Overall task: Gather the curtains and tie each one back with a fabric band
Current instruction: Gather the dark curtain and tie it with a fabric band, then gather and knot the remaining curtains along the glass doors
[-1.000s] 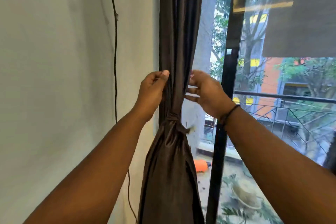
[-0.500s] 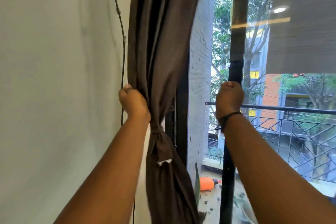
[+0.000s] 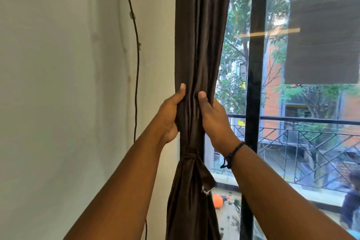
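A dark brown curtain [image 3: 200,35] hangs gathered into a narrow column at the left edge of the window. A fabric band [image 3: 191,157] of the same brown is knotted around it, with a loose end [image 3: 206,179] hanging to the right. Just above the band, my left hand [image 3: 169,115] grips the curtain's left side, thumb up along the folds. From the right, my right hand [image 3: 212,121] squeezes the same bunch, thumb on the front. A black cord bracelet is on my right wrist.
A white wall [image 3: 68,84] fills the left, with a thin black cable [image 3: 136,64] running down it. Right of the curtain stand a black window frame post [image 3: 255,84] and glass, with a balcony railing [image 3: 311,138], trees and buildings outside.
My right hand has come off the window frame post and closed on the curtain. My left hand has shifted its grip from the pulled-aside curtain to the bunch above the band.
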